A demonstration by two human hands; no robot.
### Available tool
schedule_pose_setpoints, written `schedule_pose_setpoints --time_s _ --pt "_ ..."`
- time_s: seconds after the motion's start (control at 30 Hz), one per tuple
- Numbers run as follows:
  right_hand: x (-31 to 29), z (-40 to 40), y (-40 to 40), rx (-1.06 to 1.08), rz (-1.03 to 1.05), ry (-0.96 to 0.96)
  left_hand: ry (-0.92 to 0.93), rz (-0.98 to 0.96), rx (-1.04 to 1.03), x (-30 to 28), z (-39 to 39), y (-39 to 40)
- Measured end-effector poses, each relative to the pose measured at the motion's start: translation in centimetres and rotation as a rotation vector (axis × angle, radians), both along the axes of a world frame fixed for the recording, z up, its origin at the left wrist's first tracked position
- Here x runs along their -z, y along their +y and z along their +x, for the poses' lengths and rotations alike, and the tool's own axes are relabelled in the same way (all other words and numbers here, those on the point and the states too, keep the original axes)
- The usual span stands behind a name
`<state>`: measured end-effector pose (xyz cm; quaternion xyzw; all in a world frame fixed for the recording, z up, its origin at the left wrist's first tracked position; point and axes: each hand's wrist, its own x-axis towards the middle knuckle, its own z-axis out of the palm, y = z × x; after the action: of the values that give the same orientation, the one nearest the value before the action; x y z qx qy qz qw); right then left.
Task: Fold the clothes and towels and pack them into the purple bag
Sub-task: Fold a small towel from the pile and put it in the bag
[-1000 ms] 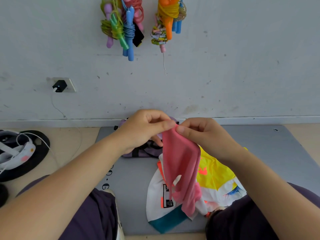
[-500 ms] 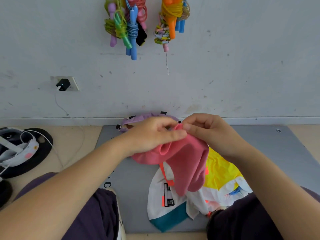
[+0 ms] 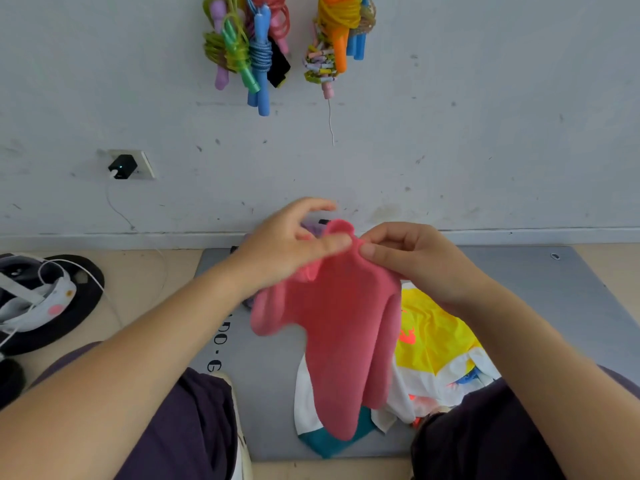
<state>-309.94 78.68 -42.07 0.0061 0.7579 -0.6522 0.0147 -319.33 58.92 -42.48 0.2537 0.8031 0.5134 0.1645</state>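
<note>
Both hands, left hand and right hand, are pinching the pink towel's top edge; the purple bag is peeking out behind at the mat's far edge, contents hidden.

purple bag mostly hidden behind hands (sliver visible), jump ropes cropped
</note>
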Motion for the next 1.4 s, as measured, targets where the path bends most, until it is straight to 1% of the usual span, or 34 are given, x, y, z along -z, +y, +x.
schedule_pose_setpoints --time_s 0.03,0.07,0.1,0.13,0.17,0.23,0.33,0.37,0.4,0.43,0.47,0.57,0.6,0.63,0.67,0.73,0.87,1.0,1.07,1.17,1.27,1.33,1.4 --pt "0.1 0.0 -0.3 -0.012 0.000 -0.008 -0.027 -0.028 0.136 0.4 0.7 0.4" --pt "0.1 0.0 -0.5 -0.020 0.008 -0.015 -0.012 -0.047 0.231 0.8 1.4 0.8" --pt "0.1 0.0 -0.6 -0.023 0.014 -0.018 0.024 -0.056 0.259 1.1 1.7 1.2" --pt "0.1 0.0 -0.6 -0.020 0.013 -0.018 0.036 -0.042 0.237 1.1 1.6 1.3" --pt "0.0 0.0 -0.5 -0.006 0.006 -0.014 0.058 -0.023 0.183 1.0 1.3 1.2" --pt "-0.2 0.0 -0.1 0.035 0.010 -0.002 0.100 0.041 -0.006 0.4 0.1 0.8" --pt "-0.3 -0.1 0.6 0.061 0.038 -0.009 0.044 0.242 -0.347 -0.3 -1.8 -0.2" --pt "-0.3 -0.1 0.7 0.061 0.044 -0.012 0.037 0.270 -0.419 -0.4 -2.2 -0.5" --pt "-0.2 -0.1 0.8 0.057 0.052 -0.011 0.046 0.248 -0.442 -0.4 -2.3 -0.6" --pt "-0.2 0.0 0.8 0.051 0.061 -0.006 0.059 0.213 -0.410 -0.3 -2.3 -0.6" --pt "-0.2 0.0 0.6 0.043 0.067 0.001 0.055 0.175 -0.329 -0.3 -1.9 -0.5" --pt "-0.1 0.1 0.1 0.008 0.049 0.010 -0.072 0.072 0.071 0.1 -0.1 0.2" --pt "0.0 0.1 -0.1 -0.006 0.050 0.007 -0.102 0.031 0.175 0.4 0.6 0.5" --pt "0.0 0.1 -0.3 -0.019 0.056 0.004 -0.096 -0.011 0.240 0.7 1.0 0.7" --pt "0.0 0.0 -0.4 -0.025 0.064 0.002 -0.075 -0.045 0.264 0.8 1.2 0.8" --pt "0.1 -0.1 -0.2 -0.018 0.067 0.002 -0.038 -0.059 0.221 0.8 0.8 0.5" --pt "0.1 -0.1 0.8 -0.008 0.105 -0.066 -0.014 0.058 -0.078 0.5 -1.6 -0.6" --pt "0.2 -0.2 1.4 0.043 0.215 -0.098 -0.024 0.058 -0.357 0.9 -3.1 -1.5" --pt "0.2 -0.2 1.4 0.107 0.229 -0.093 -0.144 0.085 -0.359 0.9 -3.3 -1.7" --pt "0.3 -0.2 1.4 0.205 0.158 -0.089 -0.361 0.169 -0.258 0.8 -3.2 -1.7" --pt "0.3 -0.1 0.9 0.176 0.140 -0.069 -0.400 0.253 -0.216 0.6 -2.7 -1.5" --pt "0.2 0.1 0.6 0.094 0.081 -0.061 -0.405 0.297 -0.210 0.4 -2.4 -1.4" --pt "0.1 0.2 0.4 -0.009 0.003 -0.075 -0.378 0.271 -0.194 0.4 -2.1 -1.3"
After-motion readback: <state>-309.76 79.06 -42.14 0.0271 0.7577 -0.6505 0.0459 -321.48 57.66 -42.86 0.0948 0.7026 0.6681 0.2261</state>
